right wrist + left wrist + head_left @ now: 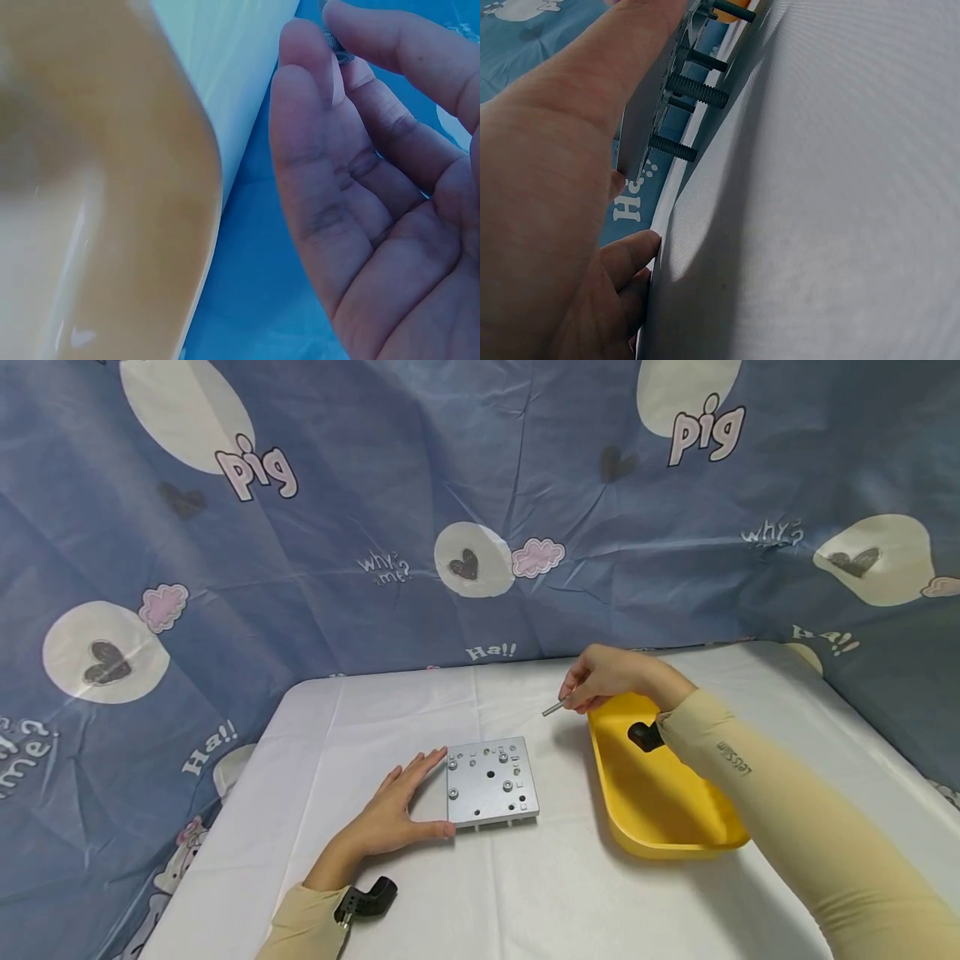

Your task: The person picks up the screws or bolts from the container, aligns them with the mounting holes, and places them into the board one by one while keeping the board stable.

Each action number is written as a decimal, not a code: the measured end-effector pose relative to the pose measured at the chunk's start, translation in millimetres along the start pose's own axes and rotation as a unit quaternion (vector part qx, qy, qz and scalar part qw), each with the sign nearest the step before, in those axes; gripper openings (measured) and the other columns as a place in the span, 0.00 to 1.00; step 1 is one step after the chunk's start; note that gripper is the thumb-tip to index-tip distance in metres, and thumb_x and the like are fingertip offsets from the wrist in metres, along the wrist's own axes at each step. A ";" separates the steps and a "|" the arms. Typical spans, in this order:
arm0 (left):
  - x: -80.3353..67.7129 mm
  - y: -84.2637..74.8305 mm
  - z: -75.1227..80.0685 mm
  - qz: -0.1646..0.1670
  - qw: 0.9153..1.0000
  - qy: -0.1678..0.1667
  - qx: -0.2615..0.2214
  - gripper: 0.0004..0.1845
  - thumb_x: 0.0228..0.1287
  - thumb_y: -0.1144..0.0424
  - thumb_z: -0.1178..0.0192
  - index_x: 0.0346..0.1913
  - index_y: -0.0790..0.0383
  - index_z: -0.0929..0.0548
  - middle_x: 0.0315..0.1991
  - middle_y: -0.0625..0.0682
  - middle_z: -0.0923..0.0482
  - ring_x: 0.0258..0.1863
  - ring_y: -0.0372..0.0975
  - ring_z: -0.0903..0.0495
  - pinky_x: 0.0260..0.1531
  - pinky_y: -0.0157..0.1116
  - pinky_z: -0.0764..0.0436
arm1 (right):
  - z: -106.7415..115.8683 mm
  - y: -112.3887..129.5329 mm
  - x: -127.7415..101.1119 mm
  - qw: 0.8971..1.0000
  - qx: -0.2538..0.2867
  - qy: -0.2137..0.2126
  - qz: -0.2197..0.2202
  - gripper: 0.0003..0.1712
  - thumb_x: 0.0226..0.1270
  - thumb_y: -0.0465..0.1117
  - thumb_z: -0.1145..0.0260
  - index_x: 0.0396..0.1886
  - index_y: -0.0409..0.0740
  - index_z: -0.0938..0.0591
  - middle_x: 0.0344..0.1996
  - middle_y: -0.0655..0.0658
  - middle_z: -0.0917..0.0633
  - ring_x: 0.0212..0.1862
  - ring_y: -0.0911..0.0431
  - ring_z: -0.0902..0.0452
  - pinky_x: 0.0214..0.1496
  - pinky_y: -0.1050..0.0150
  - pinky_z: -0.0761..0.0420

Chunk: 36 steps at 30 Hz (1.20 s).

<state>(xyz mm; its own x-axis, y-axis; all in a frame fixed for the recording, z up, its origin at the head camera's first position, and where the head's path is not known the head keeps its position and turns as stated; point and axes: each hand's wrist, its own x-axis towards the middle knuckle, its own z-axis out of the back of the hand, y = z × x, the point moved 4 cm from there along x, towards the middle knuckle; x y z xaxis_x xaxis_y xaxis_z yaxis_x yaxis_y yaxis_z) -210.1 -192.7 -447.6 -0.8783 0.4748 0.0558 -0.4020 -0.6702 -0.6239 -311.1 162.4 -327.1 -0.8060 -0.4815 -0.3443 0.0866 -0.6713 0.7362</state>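
A silver metal plate (487, 802) with several socket-head screws and holes sits on the white table. Threaded screw ends (697, 91) stick out from its underside in the left wrist view. My left hand (401, 814) is spread along the plate's left side, straight thumb at the near corner and fingertips at the far corner. Up and to the right, my right hand (600, 677) pinches a slim metal screw (553, 707) between thumb and fingers, its shaft pointing left toward the plate. Ridges on the screw (337, 46) show in the right wrist view, mostly hidden by fingertips.
A yellow tray (622, 827) stands right of the plate, beneath my right forearm, which hides part of it. White cloth (375, 710) covers the table. Behind hangs a blue printed curtain (420, 635) along the table's back edge.
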 end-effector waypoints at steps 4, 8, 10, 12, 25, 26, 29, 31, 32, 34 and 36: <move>1.1 0.6 -0.6 -0.002 1.000 0.002 0.001 0.65 0.50 0.35 0.19 0.88 0.45 0.44 0.86 0.58 0.42 0.87 0.60 0.48 0.85 0.67 0.56 | -6.1 5.2 6.8 1.000 -0.007 0.003 0.009 0.13 0.72 0.36 0.25 0.50 0.31 0.11 0.33 0.49 0.10 0.36 0.61 0.14 0.49 0.66 0.09; 2.0 2.2 -0.6 -0.004 1.000 0.002 0.002 0.65 0.51 0.34 0.19 0.88 0.46 0.44 0.86 0.58 0.42 0.87 0.61 0.48 0.84 0.68 0.56 | -13.0 9.3 13.4 1.000 -0.011 0.007 0.010 0.13 0.72 0.36 0.25 0.50 0.32 0.11 0.33 0.48 0.10 0.35 0.61 0.13 0.48 0.65 0.08; 1.8 2.5 -0.3 -0.002 1.000 0.003 0.002 0.65 0.51 0.34 0.19 0.88 0.46 0.44 0.86 0.58 0.43 0.87 0.60 0.48 0.85 0.67 0.56 | -16.4 12.4 15.0 1.000 -0.015 0.011 0.011 0.13 0.72 0.36 0.25 0.50 0.32 0.11 0.33 0.47 0.09 0.35 0.61 0.13 0.49 0.64 0.08; 1.9 2.6 -0.4 -0.001 1.000 0.004 0.005 0.65 0.51 0.35 0.19 0.88 0.45 0.44 0.86 0.58 0.43 0.87 0.60 0.48 0.85 0.67 0.56 | -19.8 15.1 17.2 1.000 -0.018 0.013 0.012 0.12 0.71 0.36 0.25 0.49 0.33 0.10 0.34 0.46 0.09 0.35 0.61 0.13 0.49 0.64 0.08; 0.9 4.1 -1.2 0.005 1.000 0.001 -0.002 0.65 0.50 0.37 0.17 0.88 0.44 0.44 0.87 0.57 0.43 0.87 0.59 0.48 0.85 0.66 0.57 | -47.0 31.2 37.4 0.998 -0.038 0.038 0.022 0.08 0.70 0.36 0.24 0.45 0.36 0.09 0.30 0.49 0.11 0.32 0.62 0.16 0.45 0.67 0.09; 0.9 4.3 -1.1 0.006 1.000 0.001 -0.003 0.65 0.50 0.37 0.17 0.88 0.44 0.44 0.87 0.58 0.43 0.87 0.59 0.48 0.85 0.66 0.58 | -49.0 32.2 38.7 0.998 -0.039 0.039 0.022 0.07 0.70 0.36 0.24 0.44 0.37 0.08 0.29 0.50 0.11 0.32 0.62 0.16 0.45 0.67 0.10; 1.2 4.7 -1.0 0.005 1.000 0.001 -0.004 0.65 0.49 0.36 0.18 0.88 0.44 0.43 0.87 0.58 0.43 0.87 0.59 0.48 0.85 0.66 0.57 | -54.8 35.4 42.0 0.998 -0.035 0.042 0.021 0.06 0.70 0.35 0.24 0.43 0.37 0.08 0.29 0.50 0.11 0.32 0.63 0.16 0.43 0.68 0.10; 1.7 5.2 -1.1 0.005 1.000 0.002 -0.003 0.65 0.50 0.35 0.18 0.87 0.43 0.44 0.87 0.57 0.43 0.87 0.59 0.48 0.85 0.66 0.57 | -58.6 37.7 44.2 0.998 -0.033 0.047 0.023 0.06 0.69 0.35 0.24 0.42 0.37 0.08 0.29 0.50 0.10 0.31 0.63 0.16 0.42 0.68 0.10; 2.0 5.5 -1.0 0.004 1.000 0.002 -0.003 0.65 0.50 0.35 0.18 0.87 0.43 0.43 0.87 0.57 0.43 0.87 0.59 0.48 0.85 0.66 0.57 | -60.6 38.8 45.4 0.998 -0.033 0.049 0.025 0.06 0.69 0.35 0.24 0.42 0.37 0.08 0.29 0.50 0.10 0.31 0.63 0.16 0.42 0.69 0.11; 2.5 6.0 -0.9 0.003 1.000 0.002 -0.002 0.65 0.50 0.34 0.18 0.87 0.43 0.44 0.86 0.57 0.42 0.87 0.59 0.47 0.85 0.66 0.57 | -63.7 42.5 46.5 0.998 -0.033 0.054 0.028 0.06 0.70 0.36 0.24 0.41 0.37 0.08 0.28 0.51 0.11 0.31 0.63 0.17 0.41 0.69 0.11; 2.9 6.4 -0.8 0.002 1.000 0.002 -0.002 0.65 0.49 0.34 0.18 0.87 0.44 0.43 0.86 0.58 0.42 0.87 0.60 0.47 0.85 0.67 0.57 | -66.1 45.7 47.8 0.997 -0.033 0.056 0.031 0.06 0.70 0.36 0.24 0.41 0.37 0.08 0.28 0.52 0.12 0.31 0.63 0.18 0.41 0.69 0.12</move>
<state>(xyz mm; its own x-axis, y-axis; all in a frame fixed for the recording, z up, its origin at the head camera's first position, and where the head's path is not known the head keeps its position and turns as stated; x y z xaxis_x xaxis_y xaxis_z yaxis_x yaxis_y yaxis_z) -215.1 -195.1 -452.0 -0.8791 0.4740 0.0510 -0.3973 -0.6693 -0.6279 -307.0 71.5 -348.4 -0.7284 -0.5798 -0.3652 0.1755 -0.6730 0.7185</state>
